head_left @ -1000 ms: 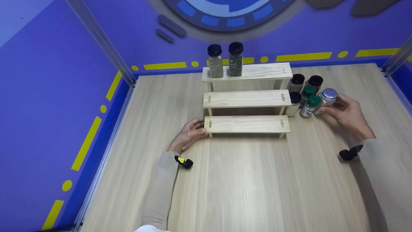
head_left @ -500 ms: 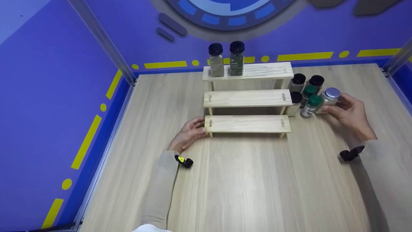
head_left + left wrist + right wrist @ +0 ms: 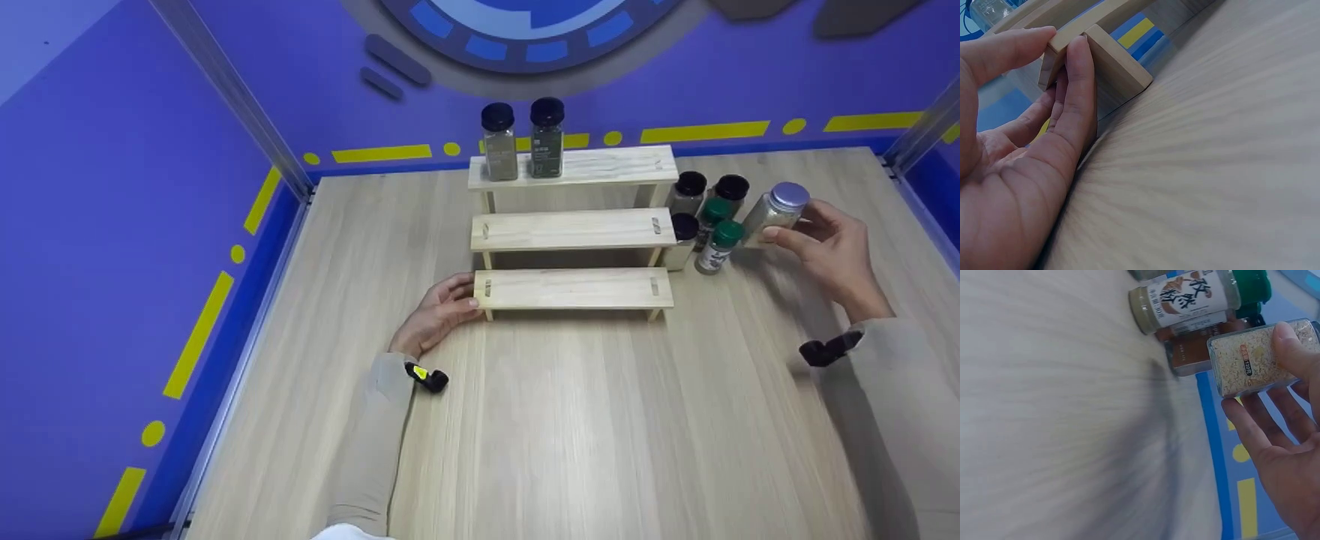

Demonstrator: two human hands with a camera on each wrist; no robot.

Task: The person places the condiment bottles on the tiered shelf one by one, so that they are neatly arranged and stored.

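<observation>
A three-tier wooden shelf rack [image 3: 574, 229] stands toward the back of the table. My left hand [image 3: 439, 315] pinches the left end of its lowest board, thumb on top and fingers below, as the left wrist view shows. To the right of the rack, my right hand [image 3: 844, 259] holds a square glass spice jar [image 3: 1249, 363] with a silvery lid, thumb on one side and fingers on the other. Pale granules fill it. The jar is off the table and slightly tilted, beside a green-capped cumin jar [image 3: 1185, 301].
Two black-capped jars, one greyish [image 3: 500, 150] and one dark green [image 3: 547, 142], stand on the top board's left half. Several more black- and green-capped jars [image 3: 729, 191] cluster against the rack's right side. Blue-purple walls [image 3: 225, 300] border the table [image 3: 570, 420].
My right hand has lifted the silver-lidded spice jar off the table and moved it slightly right, away from the cluster. My left hand keeps its grip on the rack.
</observation>
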